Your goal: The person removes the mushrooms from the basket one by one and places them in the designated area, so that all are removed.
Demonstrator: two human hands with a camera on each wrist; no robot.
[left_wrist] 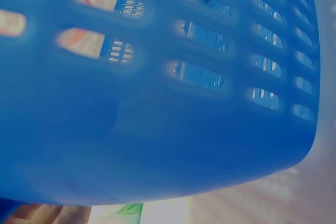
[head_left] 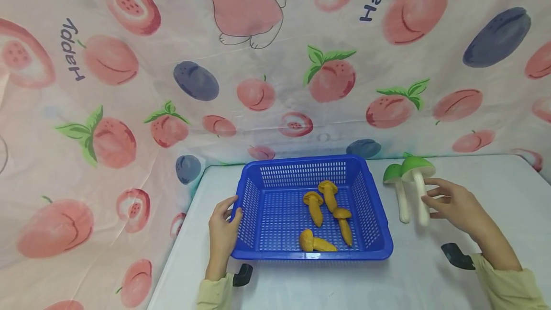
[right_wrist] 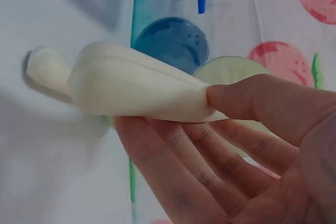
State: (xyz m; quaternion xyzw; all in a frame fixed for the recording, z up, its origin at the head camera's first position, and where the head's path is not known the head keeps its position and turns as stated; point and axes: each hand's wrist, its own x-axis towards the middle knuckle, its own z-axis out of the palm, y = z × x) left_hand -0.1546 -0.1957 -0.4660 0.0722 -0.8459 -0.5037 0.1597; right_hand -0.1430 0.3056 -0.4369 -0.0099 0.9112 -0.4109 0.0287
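Observation:
A blue plastic basket [head_left: 311,255] with slotted walls stands on the white table, several yellow-brown toy mushrooms [head_left: 315,209] lying inside it. At its left rim, my left hand [head_left: 224,228] grips the edge; the left wrist view is mostly filled by the basket's wall [left_wrist: 152,129], with a few fingertips [left_wrist: 47,214] at the bottom. On the right, my right hand [head_left: 458,204] holds a green-capped toy mushroom [head_left: 419,171] by its white stem [right_wrist: 142,85], thumb on one side and fingers on the other. A second green-capped mushroom [head_left: 401,195] lies just left of it.
Behind the table [head_left: 310,286] hangs a fruit-printed cloth [head_left: 275,71], which also covers the left side. Dark wrist mounts [head_left: 457,256] sit near both sleeves.

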